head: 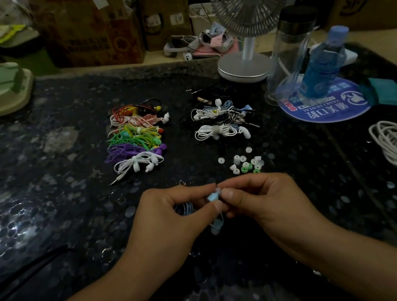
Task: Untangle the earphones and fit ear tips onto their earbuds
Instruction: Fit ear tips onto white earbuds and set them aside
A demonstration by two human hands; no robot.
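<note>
You are at the fitting step: your left hand (174, 215) pinches the blue earbud (212, 197) at 6 o'clock on the table (37, 164), and your right hand (261, 200) pinches a pale tip (217, 190) against it. Next, I think, push the tip on straight. Spare tips (245, 163) lie at 1 o'clock from your hands.

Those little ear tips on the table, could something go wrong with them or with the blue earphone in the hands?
The ear tip pinched between left hand and right hand could slip and vanish on the dark speckled table. The loose ear tips lie close ahead, so a wrist might scatter them. The blue earphone's dangling second earbud might snag.
</note>
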